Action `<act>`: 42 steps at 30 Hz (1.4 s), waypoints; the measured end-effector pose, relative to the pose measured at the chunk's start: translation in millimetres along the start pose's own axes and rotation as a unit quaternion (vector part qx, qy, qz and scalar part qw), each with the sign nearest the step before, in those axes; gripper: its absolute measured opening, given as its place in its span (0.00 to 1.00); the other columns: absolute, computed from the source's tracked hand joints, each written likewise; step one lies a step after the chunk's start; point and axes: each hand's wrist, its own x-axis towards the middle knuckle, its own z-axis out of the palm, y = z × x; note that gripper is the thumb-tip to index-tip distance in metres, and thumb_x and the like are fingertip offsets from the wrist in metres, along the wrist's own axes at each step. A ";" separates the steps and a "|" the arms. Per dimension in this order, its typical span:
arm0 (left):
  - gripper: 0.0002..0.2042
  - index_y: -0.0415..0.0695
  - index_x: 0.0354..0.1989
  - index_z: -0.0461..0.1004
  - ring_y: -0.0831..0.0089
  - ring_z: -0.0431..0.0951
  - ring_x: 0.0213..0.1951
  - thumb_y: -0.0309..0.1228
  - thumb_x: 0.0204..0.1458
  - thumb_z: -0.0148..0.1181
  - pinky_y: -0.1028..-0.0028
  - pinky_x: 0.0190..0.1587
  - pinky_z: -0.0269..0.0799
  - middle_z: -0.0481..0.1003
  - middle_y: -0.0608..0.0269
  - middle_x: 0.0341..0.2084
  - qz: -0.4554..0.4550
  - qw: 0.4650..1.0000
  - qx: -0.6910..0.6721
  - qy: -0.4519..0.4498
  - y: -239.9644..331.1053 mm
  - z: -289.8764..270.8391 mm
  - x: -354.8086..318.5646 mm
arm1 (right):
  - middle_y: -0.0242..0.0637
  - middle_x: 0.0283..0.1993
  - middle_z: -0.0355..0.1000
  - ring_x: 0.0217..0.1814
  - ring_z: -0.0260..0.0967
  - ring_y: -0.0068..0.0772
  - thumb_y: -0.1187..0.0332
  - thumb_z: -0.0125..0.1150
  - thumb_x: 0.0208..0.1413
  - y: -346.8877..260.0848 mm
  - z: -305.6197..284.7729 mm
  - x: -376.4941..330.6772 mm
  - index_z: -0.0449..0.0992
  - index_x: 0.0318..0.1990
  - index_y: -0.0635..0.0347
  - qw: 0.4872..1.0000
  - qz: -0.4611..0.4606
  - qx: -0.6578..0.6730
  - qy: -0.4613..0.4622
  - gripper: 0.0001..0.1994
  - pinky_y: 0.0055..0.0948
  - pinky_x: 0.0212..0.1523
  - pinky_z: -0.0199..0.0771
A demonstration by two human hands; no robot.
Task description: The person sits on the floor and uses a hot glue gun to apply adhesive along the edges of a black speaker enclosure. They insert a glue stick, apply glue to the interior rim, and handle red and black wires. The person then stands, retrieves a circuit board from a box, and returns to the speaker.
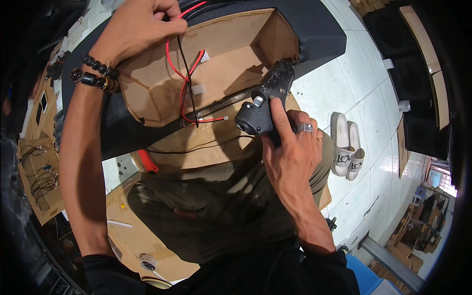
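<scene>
Tool (271,91) in right hand (292,152), just beside near right corner of box (279,39); contact with rim not certain. Right grip closed round tool; left hand (140,29) pinches wires (188,78) above box. For good handling, advise keeping wires lifted clear, tool steady near rim. Long axis slanted: scuffed end points up and right toward box corner, rounded end lower left. Working end cannot be told.

The pale tiled floor (366,103) carries brown cardboard (196,158) and a pair of light slides (339,130).
</scene>
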 end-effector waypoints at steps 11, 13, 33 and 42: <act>0.12 0.40 0.25 0.76 0.85 0.54 0.22 0.37 0.48 0.63 0.77 0.25 0.49 0.57 0.77 0.16 0.005 1.000 -0.009 -0.014 -3.3 -1.6 -0.7 | 0.41 0.47 0.70 0.47 0.67 0.43 0.73 0.71 0.41 5.3 9.6 -0.6 0.71 0.63 0.37 1.000 0.001 0.011 -0.027 0.37 0.41 0.46 0.64; 0.12 0.40 0.25 0.75 0.86 0.54 0.22 0.37 0.49 0.63 0.77 0.25 0.49 0.57 0.77 0.16 0.002 1.000 -0.004 -0.015 -2.5 -0.7 0.5 | 0.40 0.47 0.69 0.47 0.67 0.43 0.73 0.71 0.41 10.8 18.7 -0.8 0.71 0.64 0.36 0.999 -0.006 0.010 -0.039 0.37 0.41 0.45 0.64; 0.11 0.41 0.26 0.75 0.86 0.53 0.22 0.36 0.50 0.63 0.78 0.25 0.48 0.57 0.78 0.17 0.014 1.000 -0.002 -0.015 -7.7 1.0 0.8 | 0.40 0.46 0.69 0.47 0.67 0.42 0.72 0.73 0.39 11.4 7.7 -3.9 0.71 0.64 0.37 0.999 -0.009 0.007 -0.038 0.38 0.41 0.44 0.65; 0.11 0.41 0.25 0.74 0.87 0.53 0.23 0.36 0.50 0.63 0.78 0.25 0.48 0.57 0.79 0.17 0.013 0.999 -0.022 -0.020 -4.5 1.6 2.1 | 0.39 0.47 0.69 0.48 0.67 0.41 0.71 0.73 0.39 14.0 -7.5 1.3 0.71 0.64 0.35 0.998 -0.020 -0.014 -0.053 0.39 0.40 0.45 0.64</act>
